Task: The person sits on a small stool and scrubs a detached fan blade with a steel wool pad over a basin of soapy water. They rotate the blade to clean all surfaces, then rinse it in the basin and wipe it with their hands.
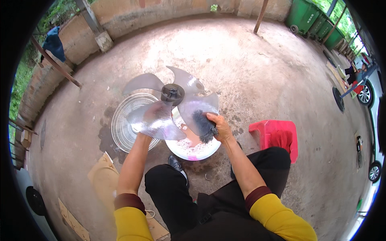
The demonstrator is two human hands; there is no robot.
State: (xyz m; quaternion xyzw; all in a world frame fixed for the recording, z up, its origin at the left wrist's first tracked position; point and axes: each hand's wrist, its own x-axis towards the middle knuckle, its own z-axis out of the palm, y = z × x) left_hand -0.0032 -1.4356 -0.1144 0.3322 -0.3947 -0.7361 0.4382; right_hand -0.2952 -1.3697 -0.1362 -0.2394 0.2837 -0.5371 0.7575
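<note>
A translucent grey plastic fan blade unit (172,94) with several blades and a dark round hub is held up before me. My left hand (144,138) supports the near-left blade from beneath; its fingers are mostly hidden behind the plastic. My right hand (222,128) grips a dark scrubbing pad (208,138) at the near-right blade, thumb at the blade's edge. Part of the pad shows through the blade. Below the blades sits a white basin (193,156) of sudsy water. Left of it, a round white wire fan guard (118,128) is partly covered by the blades.
A red plastic stool (262,128) with a red cloth (280,139) on it stands to my right. Cardboard (102,176) lies at left on the concrete floor. Green wheeled bins (303,18) line the back right. Parked cars and a person (351,73) are at the far right.
</note>
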